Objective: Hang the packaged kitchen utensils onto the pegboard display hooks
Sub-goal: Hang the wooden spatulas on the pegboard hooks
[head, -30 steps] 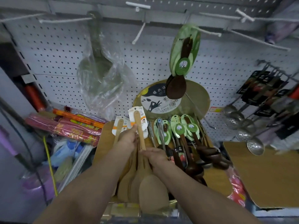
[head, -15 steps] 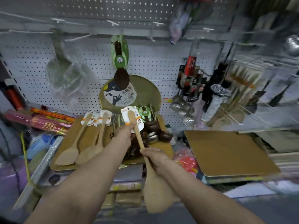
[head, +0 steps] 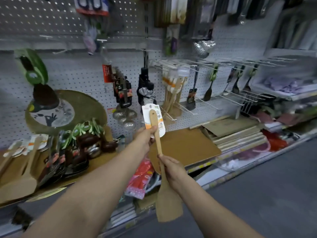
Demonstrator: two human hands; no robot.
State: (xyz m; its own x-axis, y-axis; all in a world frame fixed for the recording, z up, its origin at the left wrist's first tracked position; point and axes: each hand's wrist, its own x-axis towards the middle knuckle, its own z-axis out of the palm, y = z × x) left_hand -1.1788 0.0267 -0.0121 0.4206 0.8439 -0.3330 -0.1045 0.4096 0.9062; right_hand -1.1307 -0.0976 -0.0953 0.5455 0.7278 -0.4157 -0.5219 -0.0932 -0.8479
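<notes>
Both hands grip one spatula (head: 158,146) — left hand (head: 145,136) pinching its card (head: 153,118) up top, right hand (head: 171,167) curled round the lower handle. Long axis near upright; matching spatulas (head: 173,90) hang up-right — nearer the right hand, I'd judge.

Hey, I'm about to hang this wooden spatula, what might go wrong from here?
The left hand pinches only the white paper header card of the light wooden spatula, so the card may tear or bend. The right hand grips mid-handle, so the wide blade hanging below may swing into the red packets on the shelf.
</notes>
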